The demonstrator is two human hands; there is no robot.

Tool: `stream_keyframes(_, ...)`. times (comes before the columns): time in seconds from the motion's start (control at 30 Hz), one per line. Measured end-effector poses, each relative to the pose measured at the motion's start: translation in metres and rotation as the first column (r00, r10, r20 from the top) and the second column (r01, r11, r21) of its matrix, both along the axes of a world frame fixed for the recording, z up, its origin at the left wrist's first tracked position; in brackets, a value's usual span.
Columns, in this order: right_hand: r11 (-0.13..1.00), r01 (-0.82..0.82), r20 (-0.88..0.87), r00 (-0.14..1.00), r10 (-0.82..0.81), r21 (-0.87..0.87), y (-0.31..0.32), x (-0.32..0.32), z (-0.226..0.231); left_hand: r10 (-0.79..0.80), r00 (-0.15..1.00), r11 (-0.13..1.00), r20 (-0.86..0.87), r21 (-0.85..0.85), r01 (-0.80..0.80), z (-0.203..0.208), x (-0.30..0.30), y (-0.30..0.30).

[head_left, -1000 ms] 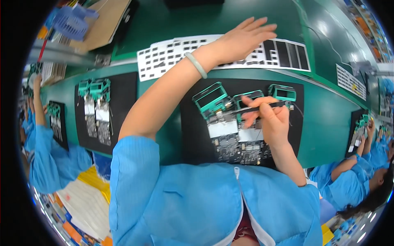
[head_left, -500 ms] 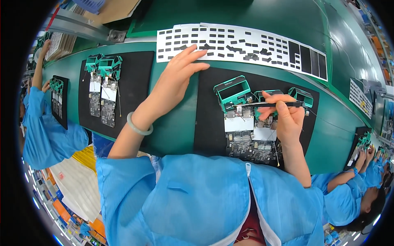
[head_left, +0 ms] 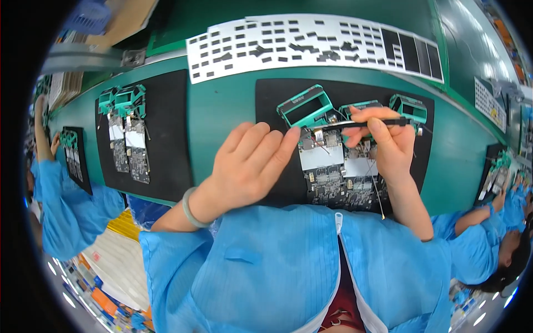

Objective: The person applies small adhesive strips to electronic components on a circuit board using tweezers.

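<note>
My right hand [head_left: 393,150] pinches slim black tweezers [head_left: 383,123], held level with the pale tip pointing left. That tip lies just below the leftmost green plastic frame [head_left: 287,112], above the top of a circuit board [head_left: 322,186] with a white panel [head_left: 322,159]. My left hand [head_left: 241,169] has its fingers curled, and its rightmost fingertip meets the frame's lower corner beside the tweezer tip. Anything pinched there is hidden. More green frames [head_left: 409,106] with boards lie alongside, partly covered by my right hand. A black mat [head_left: 266,100] lies beneath them.
A white sheet [head_left: 222,67] with black rectangular stickers lies behind the mat. To the left, another black mat [head_left: 172,122] carries two green-framed boards [head_left: 136,141]. Co-workers in blue sit at left [head_left: 58,200] and right [head_left: 472,238]. A thin cable [head_left: 381,202] hangs over the boards.
My left hand has come from the sticker sheet down and right to the frame, its fingers curling. My right hand still holds the tweezers over the boards. The view has shifted slightly.
</note>
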State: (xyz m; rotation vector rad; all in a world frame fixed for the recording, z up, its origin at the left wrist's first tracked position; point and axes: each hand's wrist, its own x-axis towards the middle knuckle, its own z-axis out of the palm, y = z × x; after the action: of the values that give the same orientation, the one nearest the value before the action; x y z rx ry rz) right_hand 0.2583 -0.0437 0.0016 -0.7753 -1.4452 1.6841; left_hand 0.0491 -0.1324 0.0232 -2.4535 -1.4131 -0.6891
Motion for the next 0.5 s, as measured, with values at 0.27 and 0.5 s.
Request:
stream_keyframes(0.27, 0.971, 0.236, -0.008, 0.972, -0.236, 0.043, 0.007, 0.014, 0.030, 0.185, 0.718, 0.983, -0.671, 0.139, -0.123, -0.009, 0.044, 0.000)
stream_keyframes(0.5, 0.924, 0.328, -0.168, 0.940, -0.298, 0.198, 0.011, 0.072, 0.029, 0.164, 0.982, 0.981, 0.097, -0.121, -0.152, 0.038, -0.052, 0.019)
